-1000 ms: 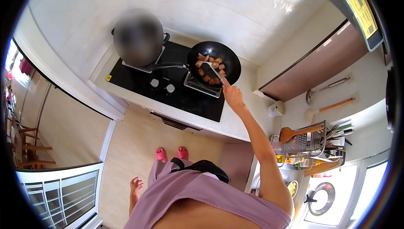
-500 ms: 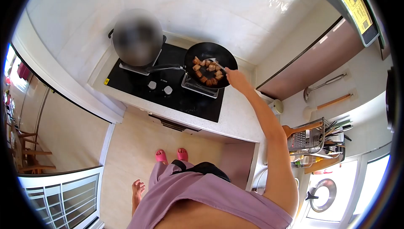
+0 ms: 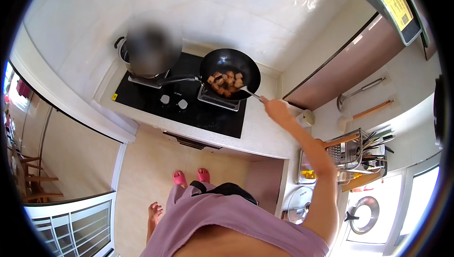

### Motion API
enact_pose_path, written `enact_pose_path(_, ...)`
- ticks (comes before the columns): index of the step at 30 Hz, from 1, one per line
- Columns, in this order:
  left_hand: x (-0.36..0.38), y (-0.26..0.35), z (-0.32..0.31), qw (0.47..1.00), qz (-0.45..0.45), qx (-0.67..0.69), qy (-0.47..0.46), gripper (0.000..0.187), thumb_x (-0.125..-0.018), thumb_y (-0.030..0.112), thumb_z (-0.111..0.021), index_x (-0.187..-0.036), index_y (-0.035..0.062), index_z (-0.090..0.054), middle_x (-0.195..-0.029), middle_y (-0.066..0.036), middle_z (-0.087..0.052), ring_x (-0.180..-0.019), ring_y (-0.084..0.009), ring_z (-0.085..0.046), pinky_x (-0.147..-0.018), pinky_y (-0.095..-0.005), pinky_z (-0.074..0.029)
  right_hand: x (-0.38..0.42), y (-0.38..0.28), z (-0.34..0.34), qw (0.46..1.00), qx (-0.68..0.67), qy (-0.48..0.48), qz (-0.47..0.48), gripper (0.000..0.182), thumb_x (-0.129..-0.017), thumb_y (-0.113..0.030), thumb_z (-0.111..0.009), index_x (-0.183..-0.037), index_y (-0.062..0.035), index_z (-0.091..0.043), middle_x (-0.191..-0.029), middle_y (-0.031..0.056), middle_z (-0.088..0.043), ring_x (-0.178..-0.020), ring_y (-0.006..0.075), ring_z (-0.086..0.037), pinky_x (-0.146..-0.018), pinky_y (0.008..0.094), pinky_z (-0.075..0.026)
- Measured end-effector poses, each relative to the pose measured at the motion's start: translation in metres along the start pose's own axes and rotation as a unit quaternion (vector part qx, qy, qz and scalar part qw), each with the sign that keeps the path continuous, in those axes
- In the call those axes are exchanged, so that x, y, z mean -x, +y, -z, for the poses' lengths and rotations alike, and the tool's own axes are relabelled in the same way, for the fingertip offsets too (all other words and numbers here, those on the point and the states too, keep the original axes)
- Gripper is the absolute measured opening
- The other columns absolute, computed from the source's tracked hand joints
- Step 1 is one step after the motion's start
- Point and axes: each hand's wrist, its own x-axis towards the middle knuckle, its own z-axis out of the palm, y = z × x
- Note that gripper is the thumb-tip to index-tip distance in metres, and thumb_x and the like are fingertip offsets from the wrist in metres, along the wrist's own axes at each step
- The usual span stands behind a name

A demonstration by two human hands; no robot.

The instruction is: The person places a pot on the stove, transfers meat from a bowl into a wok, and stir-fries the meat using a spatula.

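My right hand (image 3: 279, 111) is closed round the handle of a metal spatula (image 3: 250, 93), to the right of a black wok (image 3: 250, 65). The spatula's blade touches the right side of several browned meat chunks (image 3: 226, 81) in the wok. The wok sits on the right burner of a black gas hob (image 3: 208, 117), its long handle pointing left. Down beside my body at the lower left, my left hand (image 3: 155, 211) holds nothing, its fingers apart and slightly curled.
A steel pot (image 3: 124, 51), partly behind a blurred round patch, stands on the left burner. A utensil rack (image 3: 350, 150) and a glass lid (image 3: 299, 204) are at the right. A ladle (image 3: 362, 90) hangs on the wall. A white railing (image 3: 75, 224) is lower left.
My right hand has moved down and right, drawing the spatula to the wok's right edge. The meat chunks are bunched closer together. My left hand remains by my side.
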Motion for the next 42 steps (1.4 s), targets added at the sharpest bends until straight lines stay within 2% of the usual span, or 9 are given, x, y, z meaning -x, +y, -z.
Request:
enact_pose_path(2,-0.003,0.009,-0.008,0.991,0.001,0.130,-0.008,0.039,-0.086,0.017,-0.047,-0.123,0.0075,-0.040,-0.099,-0.012,-0.056,-0.077,-0.0229,-0.058,-0.066,-0.0340,-0.048,-0.013,-0.012,-0.029,0.998,-0.039,0.031,-0.022,0.037,-0.082,-0.017,-0.050,-0.120,-0.0148,-0.049,-0.063,0.0154,-0.058,-0.058,0.0314,-0.060,-0.051,0.0419,-0.048)
enact_pose_path(4,0.006,0.031,-0.019,0.998,-0.006,-0.034,0.055,0.039,-0.086,0.018,-0.047,-0.123,0.0073,-0.040,-0.099,-0.013,-0.056,-0.080,-0.0247,-0.059,-0.065,-0.0349,-0.048,-0.026,-0.022,-0.038,0.986,-0.110,0.111,-0.061,0.040,-0.084,-0.020,-0.050,-0.123,-0.0130,-0.046,-0.064,0.0175,-0.058,-0.058,0.0334,-0.060,-0.052,0.0445,-0.049)
enact_pose_path(15,0.032,0.008,-0.007,0.996,-0.013,-0.076,0.048,0.037,-0.087,0.014,-0.045,-0.123,0.0044,-0.040,-0.103,-0.017,-0.056,-0.084,-0.0276,-0.060,-0.069,-0.0362,-0.050,-0.083,-0.009,-0.077,0.941,-0.292,0.163,-0.052,0.033,-0.084,-0.019,-0.049,-0.114,-0.0051,-0.051,-0.079,0.0226,-0.060,-0.078,0.0413,-0.057,-0.069,0.0489,-0.046)
enact_pose_path(17,0.016,-0.017,0.001,0.995,-0.018,-0.089,0.029,0.037,-0.087,0.014,-0.045,-0.123,0.0039,-0.040,-0.102,-0.018,-0.055,-0.084,-0.0279,-0.059,-0.069,-0.0362,-0.050,-0.071,0.013,-0.085,0.917,-0.296,0.265,0.021,0.031,-0.086,-0.021,-0.050,-0.112,-0.0051,-0.054,-0.062,0.0179,-0.058,-0.054,0.0330,-0.058,-0.050,0.0393,-0.046)
enact_pose_path(20,-0.028,-0.072,0.024,0.997,-0.040,-0.061,0.012,0.037,-0.088,0.015,-0.045,-0.122,0.0031,-0.040,-0.102,-0.020,-0.055,-0.084,-0.0283,-0.059,-0.070,-0.0362,-0.050,-0.040,0.024,-0.027,0.790,-0.572,-0.014,-0.219,0.028,-0.089,-0.025,-0.049,-0.111,-0.0091,-0.056,-0.049,-0.0045,-0.036,-0.038,0.0042,-0.034,-0.033,0.0207,-0.027)
enact_pose_path(26,0.008,0.012,-0.019,0.994,-0.018,-0.109,0.010,0.038,-0.088,0.020,-0.047,-0.123,0.0059,-0.040,-0.106,-0.019,-0.054,-0.090,-0.0294,-0.058,-0.074,-0.0388,-0.049,-0.050,0.027,-0.036,0.631,-0.727,-0.107,-0.248,0.026,-0.090,-0.021,-0.047,-0.109,-0.0068,-0.055,-0.051,-0.0056,-0.033,-0.038,0.0038,-0.030,-0.033,0.0195,-0.023)
enact_pose_path(39,0.005,0.013,-0.006,0.998,-0.014,-0.057,0.031,0.043,-0.086,0.026,-0.049,-0.124,0.0062,-0.039,-0.109,-0.016,-0.054,-0.091,-0.0299,-0.058,-0.078,-0.0412,-0.047,0.009,0.018,0.021,0.820,-0.547,-0.102,-0.132,0.033,-0.087,-0.022,-0.051,-0.118,-0.0108,-0.054,-0.051,0.0013,-0.044,-0.041,0.0091,-0.042,-0.036,0.0247,-0.032)
enact_pose_path(41,0.011,0.002,-0.001,0.993,-0.011,-0.115,0.020,0.045,-0.086,0.026,-0.050,-0.125,0.0071,-0.038,-0.106,-0.014,-0.055,-0.086,-0.0253,-0.058,-0.076,-0.0387,-0.047,0.004,0.032,-0.009,0.935,-0.240,0.242,0.102,0.035,-0.084,-0.020,-0.053,-0.118,-0.0144,-0.054,-0.054,0.0081,-0.053,-0.045,0.0157,-0.052,-0.040,0.0300,-0.039)
enact_pose_path(42,0.013,-0.001,0.000,0.989,-0.010,-0.144,0.015,0.046,-0.085,0.026,-0.050,-0.125,0.0075,-0.038,-0.105,-0.013,-0.055,-0.083,-0.0230,-0.059,-0.075,-0.0375,-0.047,0.006,0.031,-0.006,0.935,-0.240,0.242,0.101,0.035,-0.084,-0.020,-0.053,-0.118,-0.0144,-0.054,-0.054,0.0081,-0.053,-0.045,0.0157,-0.052,-0.040,0.0300,-0.039)
